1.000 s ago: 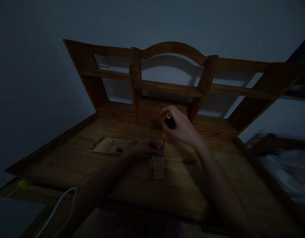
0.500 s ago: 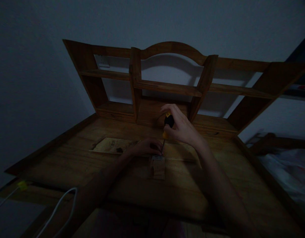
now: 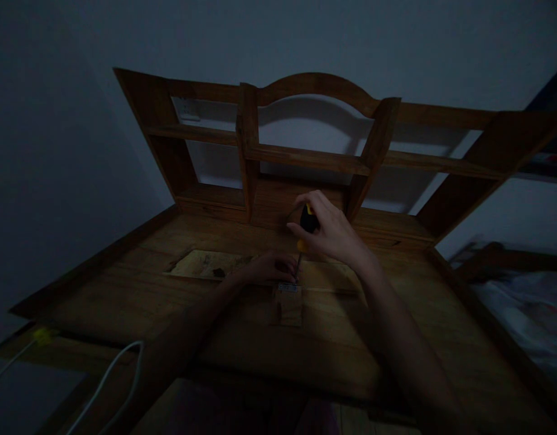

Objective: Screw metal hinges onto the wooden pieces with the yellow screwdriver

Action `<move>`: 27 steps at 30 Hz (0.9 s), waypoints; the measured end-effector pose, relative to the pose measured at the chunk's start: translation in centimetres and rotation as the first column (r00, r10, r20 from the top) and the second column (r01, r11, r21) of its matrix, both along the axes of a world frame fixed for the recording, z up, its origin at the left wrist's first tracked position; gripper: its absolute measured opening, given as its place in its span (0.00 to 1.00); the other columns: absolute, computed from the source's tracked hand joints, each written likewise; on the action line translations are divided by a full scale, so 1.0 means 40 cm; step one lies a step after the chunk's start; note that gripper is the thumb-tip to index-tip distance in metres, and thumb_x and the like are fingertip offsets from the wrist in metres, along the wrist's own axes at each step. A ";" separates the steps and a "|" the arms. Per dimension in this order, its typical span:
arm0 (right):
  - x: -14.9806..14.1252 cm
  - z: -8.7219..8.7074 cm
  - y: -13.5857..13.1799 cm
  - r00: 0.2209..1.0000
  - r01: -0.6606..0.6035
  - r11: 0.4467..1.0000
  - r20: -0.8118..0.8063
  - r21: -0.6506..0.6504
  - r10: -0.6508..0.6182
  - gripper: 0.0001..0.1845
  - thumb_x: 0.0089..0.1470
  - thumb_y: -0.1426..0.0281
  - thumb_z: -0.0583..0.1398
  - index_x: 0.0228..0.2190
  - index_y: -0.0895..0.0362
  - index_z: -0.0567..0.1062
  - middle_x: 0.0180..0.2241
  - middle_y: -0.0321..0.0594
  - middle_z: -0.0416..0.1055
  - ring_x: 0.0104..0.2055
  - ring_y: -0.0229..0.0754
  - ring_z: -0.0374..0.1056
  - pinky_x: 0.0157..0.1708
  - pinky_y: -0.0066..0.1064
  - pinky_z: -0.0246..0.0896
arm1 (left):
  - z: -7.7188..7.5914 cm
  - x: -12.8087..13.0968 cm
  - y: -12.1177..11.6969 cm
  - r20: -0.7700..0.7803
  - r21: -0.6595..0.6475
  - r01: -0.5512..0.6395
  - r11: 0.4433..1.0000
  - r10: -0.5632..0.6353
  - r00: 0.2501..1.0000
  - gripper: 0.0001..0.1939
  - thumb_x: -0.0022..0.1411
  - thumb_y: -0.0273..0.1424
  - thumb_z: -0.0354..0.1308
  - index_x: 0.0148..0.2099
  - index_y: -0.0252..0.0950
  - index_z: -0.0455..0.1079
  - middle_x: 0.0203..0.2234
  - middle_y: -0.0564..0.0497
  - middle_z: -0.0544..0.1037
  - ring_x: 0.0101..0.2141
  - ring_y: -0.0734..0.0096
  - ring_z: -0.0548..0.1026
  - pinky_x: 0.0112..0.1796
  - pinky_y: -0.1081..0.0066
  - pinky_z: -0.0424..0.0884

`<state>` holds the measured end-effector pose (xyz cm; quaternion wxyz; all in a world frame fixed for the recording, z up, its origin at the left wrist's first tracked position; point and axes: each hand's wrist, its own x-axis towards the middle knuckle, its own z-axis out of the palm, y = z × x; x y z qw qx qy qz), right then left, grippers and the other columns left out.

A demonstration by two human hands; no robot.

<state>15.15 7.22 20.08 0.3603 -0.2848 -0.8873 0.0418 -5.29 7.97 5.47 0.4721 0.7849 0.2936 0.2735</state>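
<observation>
In dim light, my right hand (image 3: 333, 232) is closed round the black and yellow handle of a screwdriver (image 3: 305, 226), held nearly upright. Its thin shaft points down to a small metal plate (image 3: 287, 288) on top of a small wooden block (image 3: 288, 308) on the wooden desk (image 3: 124, 284). My left hand (image 3: 272, 267) rests on the desk just left of the shaft, fingers curled beside the tip; I cannot see whether they pinch anything.
A wooden shelf unit (image 3: 305, 157) with an arched top stands at the back of the desk against a pale wall. A lighter rectangular patch (image 3: 206, 264) lies left of my hands. White cables (image 3: 104, 380) hang at the lower left. Bedding (image 3: 527, 314) shows at right.
My right hand has shifted its grip on the screwdriver handle, as in turning it. The view has tilted slightly. My left hand has stayed in place.
</observation>
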 end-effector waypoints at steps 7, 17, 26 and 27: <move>0.002 0.001 -0.004 0.997 -0.075 0.997 -0.013 -0.015 0.075 0.24 0.52 0.75 0.56 0.51 0.50 0.63 0.53 0.44 0.65 0.53 0.49 0.65 0.50 0.43 0.64 | -0.011 -0.004 0.007 0.020 0.006 0.014 1.000 -0.014 1.000 0.13 0.57 0.38 0.67 0.40 0.33 0.78 0.37 0.48 0.81 0.39 0.69 0.78 0.45 0.70 0.71; 0.002 0.007 -0.004 0.997 -0.077 0.997 -0.012 -0.005 0.077 0.24 0.52 0.75 0.57 0.50 0.50 0.64 0.52 0.43 0.64 0.52 0.48 0.66 0.49 0.40 0.64 | -0.006 -0.003 0.005 -0.005 -0.018 0.011 1.000 -0.012 1.000 0.13 0.58 0.38 0.67 0.41 0.33 0.78 0.37 0.47 0.81 0.39 0.68 0.78 0.43 0.70 0.72; -0.001 -0.002 0.005 0.998 -0.042 0.999 -0.048 -0.007 0.042 0.15 0.55 0.71 0.58 0.45 0.50 0.64 0.46 0.42 0.67 0.47 0.47 0.67 0.49 0.42 0.62 | 0.002 -0.003 0.000 -0.002 -0.026 0.001 1.000 -0.001 1.000 0.14 0.57 0.38 0.67 0.40 0.34 0.78 0.36 0.48 0.80 0.38 0.69 0.77 0.43 0.70 0.72; 0.000 -0.001 0.004 0.996 -0.075 0.997 -0.052 -0.011 0.074 0.18 0.53 0.73 0.57 0.46 0.51 0.63 0.47 0.42 0.67 0.49 0.48 0.66 0.50 0.42 0.62 | -0.001 -0.003 0.002 -0.006 -0.030 0.002 1.000 -0.002 1.000 0.14 0.57 0.39 0.67 0.40 0.34 0.77 0.35 0.49 0.80 0.38 0.69 0.77 0.43 0.70 0.72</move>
